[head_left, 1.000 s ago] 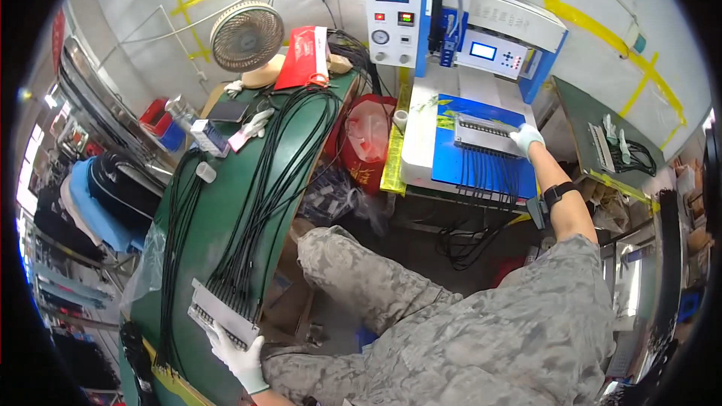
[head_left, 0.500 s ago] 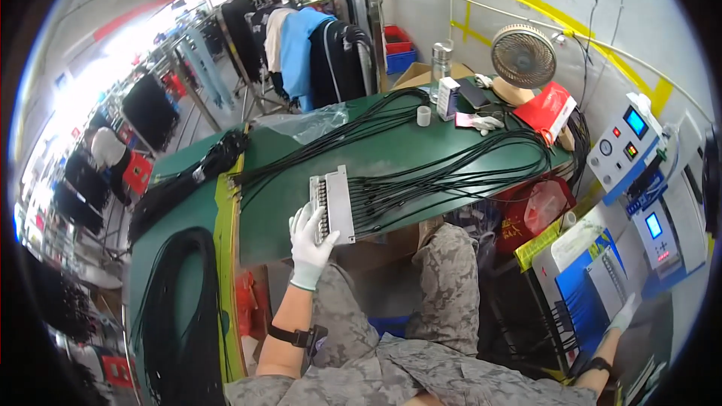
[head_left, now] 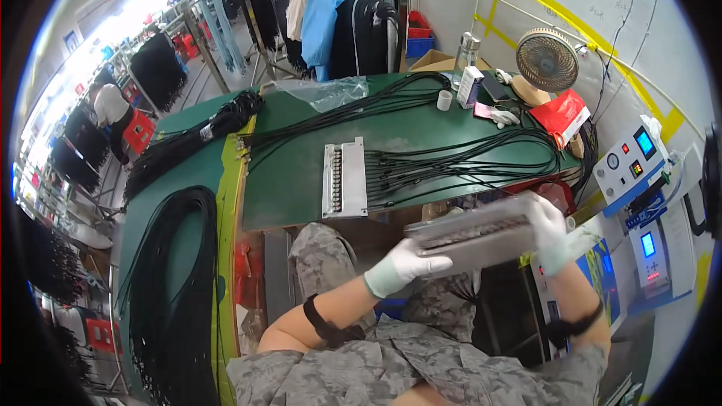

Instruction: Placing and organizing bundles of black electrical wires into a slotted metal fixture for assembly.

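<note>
Above my lap, my left hand (head_left: pixel 410 265) and my right hand (head_left: pixel 550 231), both in white gloves, grip a grey metal cable fixture (head_left: pixel 489 248) by its two ends. It is tilted and smeared by motion, with a row of small fittings along its slot. Some dark cables seem to hang beneath it. On the green table ahead lies a similar fixture (head_left: pixel 353 180), touched by neither hand. Black cables (head_left: pixel 466 159) run from its right side and loop back at the table's right end.
More black cable bundles (head_left: pixel 188 210) lie on the green table (head_left: pixel 289 207), left and back. A fan (head_left: pixel 547 60), glass bottle (head_left: pixel 465 56), small box (head_left: pixel 470 86) and red packet (head_left: pixel 560 114) stand at the back right. A blue-and-white machine (head_left: pixel 635 158) is on my right.
My left hand has left the fixture on the table and moved right. My right hand has come up from the machine side with the other fixture, now held by both hands.
</note>
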The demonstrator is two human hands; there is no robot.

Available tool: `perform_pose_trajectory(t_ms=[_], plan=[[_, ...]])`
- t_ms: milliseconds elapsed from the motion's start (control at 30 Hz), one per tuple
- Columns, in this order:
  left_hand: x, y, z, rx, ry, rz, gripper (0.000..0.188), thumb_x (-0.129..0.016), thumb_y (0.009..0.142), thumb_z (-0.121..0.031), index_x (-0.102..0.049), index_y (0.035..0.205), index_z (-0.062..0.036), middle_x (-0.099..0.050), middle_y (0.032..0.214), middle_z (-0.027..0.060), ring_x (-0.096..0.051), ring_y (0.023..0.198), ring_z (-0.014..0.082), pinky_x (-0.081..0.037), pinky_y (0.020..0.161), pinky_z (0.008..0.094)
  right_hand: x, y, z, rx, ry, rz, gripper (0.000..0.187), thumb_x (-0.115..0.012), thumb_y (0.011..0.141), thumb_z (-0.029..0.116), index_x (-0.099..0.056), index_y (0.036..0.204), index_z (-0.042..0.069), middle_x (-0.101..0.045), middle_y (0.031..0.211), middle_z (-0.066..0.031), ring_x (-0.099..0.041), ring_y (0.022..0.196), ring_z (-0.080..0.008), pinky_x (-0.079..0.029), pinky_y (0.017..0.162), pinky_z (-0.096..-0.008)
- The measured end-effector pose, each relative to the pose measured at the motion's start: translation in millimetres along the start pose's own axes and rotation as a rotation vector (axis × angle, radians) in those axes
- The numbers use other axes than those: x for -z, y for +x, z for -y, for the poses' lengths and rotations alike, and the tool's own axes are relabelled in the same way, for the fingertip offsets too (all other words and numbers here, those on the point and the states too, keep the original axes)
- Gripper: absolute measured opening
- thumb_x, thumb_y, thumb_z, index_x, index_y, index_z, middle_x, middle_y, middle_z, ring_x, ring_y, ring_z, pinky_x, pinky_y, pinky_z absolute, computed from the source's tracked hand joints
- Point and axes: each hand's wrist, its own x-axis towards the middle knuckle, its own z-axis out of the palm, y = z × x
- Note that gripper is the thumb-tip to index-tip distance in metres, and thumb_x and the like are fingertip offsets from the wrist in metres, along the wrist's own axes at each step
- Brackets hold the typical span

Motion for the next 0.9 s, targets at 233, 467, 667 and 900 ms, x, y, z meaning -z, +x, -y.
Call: perform_pose_trajectory(t_ms=[233,467,667,900], plan=[[63,-39,-40,0.033,-0.211,-0.36,0.049,-0.065,0.084,-0.001,-0.049,0.131,0.0005,-0.06,0.119,0.0111,-0.061,0.105,0.0189,-0.05,0.089,0.0308,-137,163,-19,0.225,-0.798,0.429,0.053,-0.058,0.087,0.048,-0.059,0.117,0.005,-0.066,0.103,-0.016,-0.063,0.097,-0.0282,-0.048,0.087,-0.0343],[112,-39,-17,0.152,-0.153,-0.612,0.045,-0.067,0.082,-0.001,-0.054,0.125,0.0024,-0.063,0.114,0.0078,-0.061,0.102,0.0182,-0.05,0.088,0.031,-282,246,-41,0.307,-1.113,0.604,0.06,-0.053,0.086,0.054,-0.058,0.122,0.006,-0.06,0.12,-0.0185,-0.056,0.112,-0.033,-0.044,0.095,-0.0385],[130,-35,-16,0.064,-0.047,-0.557,0.042,-0.067,0.083,-0.002,-0.056,0.123,0.0017,-0.064,0.113,0.0083,-0.06,0.103,0.0169,-0.049,0.09,0.0314,-294,272,-17,0.124,-1.303,0.792,0.065,-0.048,0.085,0.062,-0.063,0.118,0.007,-0.064,0.114,-0.0163,-0.058,0.11,-0.0324,-0.044,0.095,-0.0391],[125,-42,-22,0.092,0.021,-0.428,0.046,-0.069,0.081,-0.005,-0.055,0.124,0.0022,-0.063,0.113,0.009,-0.06,0.104,0.0178,-0.048,0.091,0.0318,-218,229,31,0.528,-1.082,0.685,0.054,-0.054,0.083,0.061,-0.065,0.088,0.009,-0.064,0.079,-0.0188,-0.064,0.081,-0.0352,-0.049,0.072,-0.0439]])
